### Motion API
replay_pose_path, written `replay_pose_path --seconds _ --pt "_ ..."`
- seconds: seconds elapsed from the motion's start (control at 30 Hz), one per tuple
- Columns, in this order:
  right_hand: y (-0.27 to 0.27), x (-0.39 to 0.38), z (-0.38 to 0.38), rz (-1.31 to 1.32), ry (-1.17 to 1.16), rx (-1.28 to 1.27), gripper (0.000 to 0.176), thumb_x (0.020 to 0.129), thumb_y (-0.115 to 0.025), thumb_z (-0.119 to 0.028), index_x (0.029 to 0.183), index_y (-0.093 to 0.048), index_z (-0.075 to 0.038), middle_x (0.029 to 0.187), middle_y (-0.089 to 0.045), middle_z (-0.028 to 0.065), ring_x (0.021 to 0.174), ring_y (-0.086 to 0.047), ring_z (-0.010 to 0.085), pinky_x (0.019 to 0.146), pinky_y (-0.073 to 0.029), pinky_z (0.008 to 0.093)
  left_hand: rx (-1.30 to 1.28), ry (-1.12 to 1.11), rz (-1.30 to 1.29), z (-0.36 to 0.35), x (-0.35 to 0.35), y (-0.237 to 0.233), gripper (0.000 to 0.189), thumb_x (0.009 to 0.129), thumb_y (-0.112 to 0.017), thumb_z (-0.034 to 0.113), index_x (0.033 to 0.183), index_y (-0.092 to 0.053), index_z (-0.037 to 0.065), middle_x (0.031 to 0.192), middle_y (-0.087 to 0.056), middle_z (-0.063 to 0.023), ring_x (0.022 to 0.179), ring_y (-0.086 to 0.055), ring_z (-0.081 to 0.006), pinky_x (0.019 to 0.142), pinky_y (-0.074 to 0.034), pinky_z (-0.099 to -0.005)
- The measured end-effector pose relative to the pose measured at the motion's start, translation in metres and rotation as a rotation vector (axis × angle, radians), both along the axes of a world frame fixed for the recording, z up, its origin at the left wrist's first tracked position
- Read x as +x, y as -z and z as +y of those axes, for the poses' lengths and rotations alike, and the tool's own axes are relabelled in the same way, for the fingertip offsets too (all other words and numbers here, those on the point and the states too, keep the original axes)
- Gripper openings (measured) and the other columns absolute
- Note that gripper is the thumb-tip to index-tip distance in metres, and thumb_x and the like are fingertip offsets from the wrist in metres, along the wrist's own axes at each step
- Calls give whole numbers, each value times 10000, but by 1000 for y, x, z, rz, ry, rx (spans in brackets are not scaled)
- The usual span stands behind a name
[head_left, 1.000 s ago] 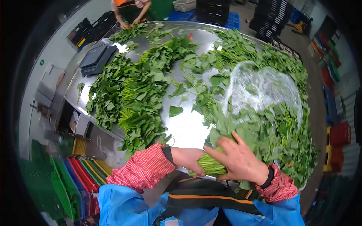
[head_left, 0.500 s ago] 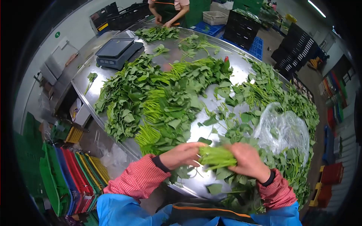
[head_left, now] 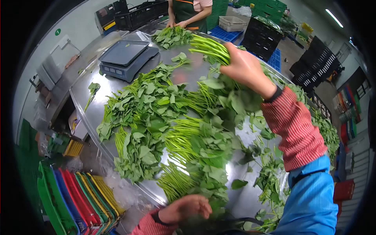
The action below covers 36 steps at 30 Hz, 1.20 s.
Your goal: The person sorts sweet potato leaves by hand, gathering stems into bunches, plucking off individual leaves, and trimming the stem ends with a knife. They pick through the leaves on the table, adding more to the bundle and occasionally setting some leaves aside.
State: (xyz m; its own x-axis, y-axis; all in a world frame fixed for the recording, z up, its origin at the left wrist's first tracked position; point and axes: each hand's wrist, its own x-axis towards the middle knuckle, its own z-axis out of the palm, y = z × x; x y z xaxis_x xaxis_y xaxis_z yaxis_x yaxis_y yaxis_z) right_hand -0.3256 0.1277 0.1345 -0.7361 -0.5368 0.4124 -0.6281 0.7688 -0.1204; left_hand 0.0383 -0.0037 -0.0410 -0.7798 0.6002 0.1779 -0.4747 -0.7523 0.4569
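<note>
My right hand (head_left: 246, 68) is raised over the far part of the metal table (head_left: 88, 102), closed round a bunch of green stems (head_left: 209, 47) whose leaves hang toward me. Near the table's front edge is my left hand (head_left: 192, 207), fingers loosely curved and partly blurred, with nothing visible in it. Just beyond it lie bundles of leafy greens (head_left: 178, 143), their cut stems pointing left. More leafy bunches (head_left: 147, 96) cover the table's left side. Loose leafy stems (head_left: 270, 180) lie to the right, partly under my right arm.
A grey scale (head_left: 129, 58) stands at the back left. Across the table a person (head_left: 190, 15) handles greens. Coloured crates (head_left: 74, 196) stand at the lower left. Black crates (head_left: 261, 37) and a white basket (head_left: 232, 23) are behind the table.
My right hand has moved up and away with the bunch. My left hand has come off it and dropped toward the front edge. The view has shifted.
</note>
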Motion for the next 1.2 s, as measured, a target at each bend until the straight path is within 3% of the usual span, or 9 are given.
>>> replay_pose_path --seconds 0.1,0.23,0.3,0.5,0.57,0.63,0.77,0.97,1.2 --pt "42 -53 -62 36 -23 23 390 713 -669 -243 981 -496 -19 755 -645 168 724 -640 341 642 -506 452 -31 -184 -221 -7 6 -30 382 948 -538 289 1241 -495 48 1022 -591 -157 852 -576 -235 775 -463 -339" --pt "141 -85 -126 -127 110 280 813 718 -710 -561 1230 -442 11 1195 -461 214 1045 -545 334 799 -527 391 -63 -227 -204 -13 5 -2 495 945 -497 407 1306 -438 74 1114 -554 -215 958 -566 -298 833 -457 -385" --pt "185 -87 -140 -213 210 337 895 728 -615 -692 1253 -457 16 1186 -455 180 1070 -522 323 845 -512 383 13 -263 -140 -7 1 6 499 948 -487 408 1322 -421 84 1143 -543 -218 987 -558 -297 845 -454 -382" --pt "172 -55 -125 180 -2 112 709 792 -634 -500 1266 -475 2 1161 -492 149 1070 -501 301 935 -429 435 -130 -68 -414 -9 12 23 713 835 -619 520 1342 -394 72 1161 -535 -225 1007 -552 -299 853 -449 -392" --pt "143 -19 -101 395 -131 -4 661 763 -672 -435 1234 -498 -4 1106 -503 153 1028 -504 303 908 -434 429 -164 -95 -344 -7 12 10 722 833 -615 527 1347 -390 72 1161 -534 -230 1008 -553 -303 855 -449 -395" --pt "118 30 -67 307 -277 -148 602 719 -716 -341 1180 -516 -10 1033 -503 147 971 -500 302 865 -434 425 -142 -218 -101 0 8 -10 701 854 -584 524 1351 -386 71 1162 -533 -236 1008 -554 -309 855 -451 -398" --pt "109 127 21 105 -354 -285 517 666 -759 -235 1087 -548 -22 928 -496 123 874 -502 294 786 -421 412 -155 -70 -74 15 7 -38 675 873 -525 553 1353 -396 96 1160 -527 -246 993 -552 -312 850 -453 -396" --pt "147 256 178 -237 -10 -208 408 697 -737 -217 1008 -540 -41 889 -483 110 854 -519 283 752 -415 389 -289 82 20 68 22 -62 763 825 -594 570 1369 -366 86 1124 -511 -223 960 -544 -296 854 -453 -404" --pt "161 352 369 -216 581 -64 340 690 -691 -189 943 -547 -15 827 -539 142 817 -549 323 726 -457 422 -391 205 21 134 33 -70 926 774 -650 595 1408 -283 29 1161 -490 -209 1005 -517 -277 914 -424 -423"
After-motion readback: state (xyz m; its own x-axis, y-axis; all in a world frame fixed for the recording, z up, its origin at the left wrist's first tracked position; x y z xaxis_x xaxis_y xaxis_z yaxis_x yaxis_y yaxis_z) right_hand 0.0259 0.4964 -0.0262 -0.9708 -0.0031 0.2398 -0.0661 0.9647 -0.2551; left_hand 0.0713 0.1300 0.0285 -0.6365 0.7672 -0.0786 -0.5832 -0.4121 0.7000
